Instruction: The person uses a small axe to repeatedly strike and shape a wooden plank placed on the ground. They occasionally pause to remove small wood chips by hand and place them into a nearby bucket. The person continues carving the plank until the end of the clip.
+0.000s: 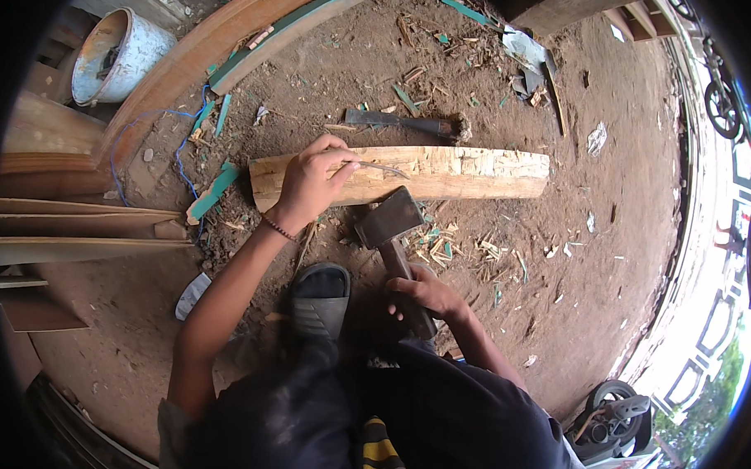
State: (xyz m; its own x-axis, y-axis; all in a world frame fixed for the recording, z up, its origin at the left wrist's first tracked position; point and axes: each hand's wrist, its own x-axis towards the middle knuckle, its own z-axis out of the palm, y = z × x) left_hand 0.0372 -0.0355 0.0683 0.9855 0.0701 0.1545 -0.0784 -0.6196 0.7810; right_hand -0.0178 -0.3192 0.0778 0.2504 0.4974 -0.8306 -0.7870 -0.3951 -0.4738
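Note:
A pale wooden block (477, 173), long and slightly curved, lies across the dirt in front of me, its upper face chipped and rough. Over its left part, my left hand (311, 181) pinches a thin, bent, dark strip (384, 168); whether it is metal or wood I cannot tell. My right hand (427, 294) is wrapped round the wooden handle of a heavy hammer (390, 218). The hammer's dark square head is at the near edge of the block. Just beyond the block lies a chisel (396, 120) with a frayed handle end.
Wood chips (495, 243) and green-painted scraps (216, 192) litter the soil. A curved plank (291, 37) and a paint-stained bucket (121, 56) are at the far left, with boards (86, 224) stacked below. My sandalled foot (319, 299) stands near the block. A motorbike (613, 421) is at lower right.

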